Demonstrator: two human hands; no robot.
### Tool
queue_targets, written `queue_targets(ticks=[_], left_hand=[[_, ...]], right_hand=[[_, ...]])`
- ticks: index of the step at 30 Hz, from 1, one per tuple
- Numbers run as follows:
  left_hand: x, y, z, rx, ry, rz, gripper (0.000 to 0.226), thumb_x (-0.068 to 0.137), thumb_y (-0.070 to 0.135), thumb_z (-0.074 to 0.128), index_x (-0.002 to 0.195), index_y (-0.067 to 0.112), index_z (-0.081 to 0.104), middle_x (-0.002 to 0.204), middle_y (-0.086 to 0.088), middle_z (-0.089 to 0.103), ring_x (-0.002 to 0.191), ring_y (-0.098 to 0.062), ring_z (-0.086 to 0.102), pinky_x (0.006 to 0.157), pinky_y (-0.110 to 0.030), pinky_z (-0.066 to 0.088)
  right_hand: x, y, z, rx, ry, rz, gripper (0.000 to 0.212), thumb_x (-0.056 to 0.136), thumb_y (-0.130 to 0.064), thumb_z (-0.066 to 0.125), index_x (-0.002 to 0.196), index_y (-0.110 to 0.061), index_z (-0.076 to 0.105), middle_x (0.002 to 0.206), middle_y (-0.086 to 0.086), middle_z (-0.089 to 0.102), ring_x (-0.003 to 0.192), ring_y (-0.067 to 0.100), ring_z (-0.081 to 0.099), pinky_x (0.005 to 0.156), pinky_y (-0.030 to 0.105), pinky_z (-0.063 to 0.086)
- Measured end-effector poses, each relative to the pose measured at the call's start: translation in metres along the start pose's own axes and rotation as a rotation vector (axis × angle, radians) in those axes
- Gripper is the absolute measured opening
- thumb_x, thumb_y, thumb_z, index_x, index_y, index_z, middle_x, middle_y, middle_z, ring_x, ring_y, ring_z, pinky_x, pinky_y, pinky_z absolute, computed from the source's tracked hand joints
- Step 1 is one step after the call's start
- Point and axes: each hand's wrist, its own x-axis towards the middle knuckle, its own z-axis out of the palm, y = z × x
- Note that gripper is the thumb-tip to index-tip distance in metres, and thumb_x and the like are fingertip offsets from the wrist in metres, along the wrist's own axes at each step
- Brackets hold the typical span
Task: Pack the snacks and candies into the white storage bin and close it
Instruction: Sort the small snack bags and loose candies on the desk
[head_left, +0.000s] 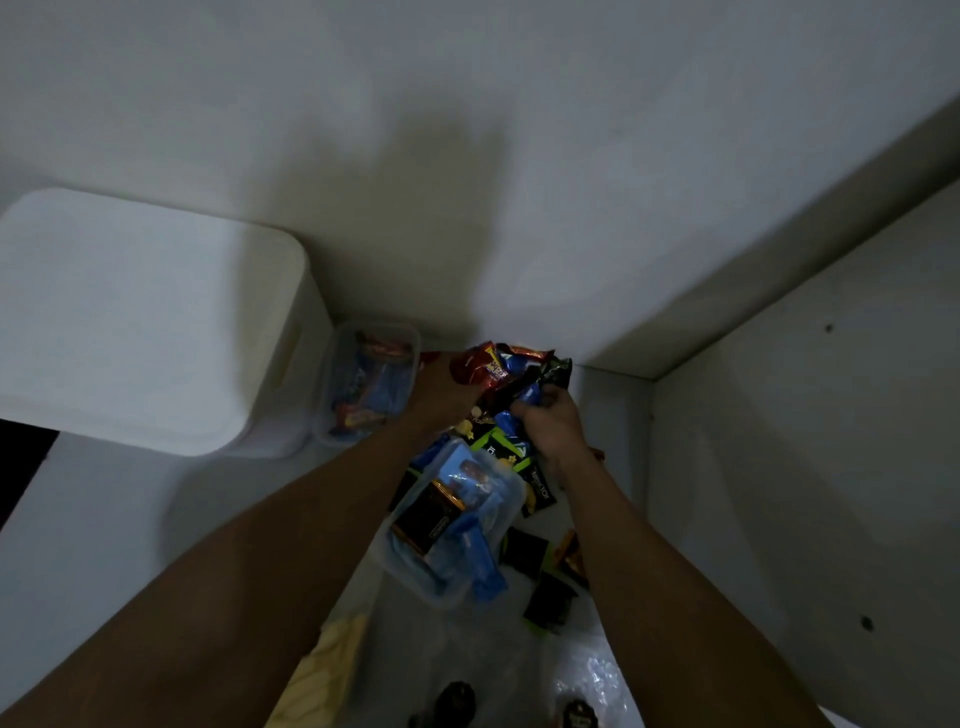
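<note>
White storage bin (140, 317): matt, smooth plastic. Two tubs (363, 384): clear plastic, slightly cloudy. Snack wrappers (498, 364): glossy foil-like film, crinkled. Surface (104, 519): smooth, matt white.

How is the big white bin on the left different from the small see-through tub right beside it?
The white bin is opaque, so its contents are hidden; the clear tub shows red and blue wrappers inside. The white bin is far larger than the clear tub. The white bin wears a lid; the clear tub looks open-topped. Both have rounded corners.

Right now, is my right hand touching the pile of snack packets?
Touching. The head view shows the right hand gripping dark and blue wrappers in the snack packet pile.
</note>
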Motion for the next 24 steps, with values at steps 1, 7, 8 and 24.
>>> queue_targets(ticks=[1,7,8,24], left_hand=[[0.001,-0.002,0.000,-0.018,-0.008,0.017,0.018,0.089,0.028,0.064,0.084,0.010,0.066,0.075,-0.012,0.066,0.064,-0.013,0.057,0.060,-0.029,0.044],[-0.003,0.003,0.005,-0.116,-0.018,0.044,0.021,0.094,0.006,0.058,0.106,0.022,0.053,0.087,0.008,0.060,0.080,-0.009,0.058,0.074,-0.028,0.051],[-0.006,0.005,0.006,-0.124,-0.013,0.044,0.027,0.094,0.001,0.056,0.108,0.024,0.051,0.086,0.011,0.056,0.077,-0.005,0.055,0.071,-0.024,0.048],[-0.004,-0.037,0.005,0.064,-0.035,0.110,0.059,0.070,-0.011,0.069,0.122,0.011,0.052,0.101,-0.006,0.061,0.094,-0.028,0.063,0.069,-0.032,0.052]], right_hand=[[0.000,0.002,0.000,-0.001,-0.019,0.000,0.034,0.082,0.007,0.063,0.077,-0.025,0.053,0.092,0.007,0.065,0.085,0.027,0.065,0.080,0.044,0.057],[-0.001,0.004,-0.005,0.049,-0.074,-0.029,0.048,0.077,0.018,0.060,0.089,-0.028,0.056,0.092,0.005,0.067,0.082,0.025,0.067,0.079,0.044,0.058],[-0.001,0.004,-0.004,0.043,-0.073,-0.042,0.049,0.076,0.019,0.060,0.089,-0.028,0.056,0.090,0.006,0.067,0.080,0.025,0.066,0.077,0.044,0.057],[0.022,0.040,-0.014,0.282,0.199,0.118,0.050,0.074,0.007,0.074,0.118,-0.010,0.058,0.106,0.014,0.069,0.094,0.030,0.070,0.081,0.050,0.060]])
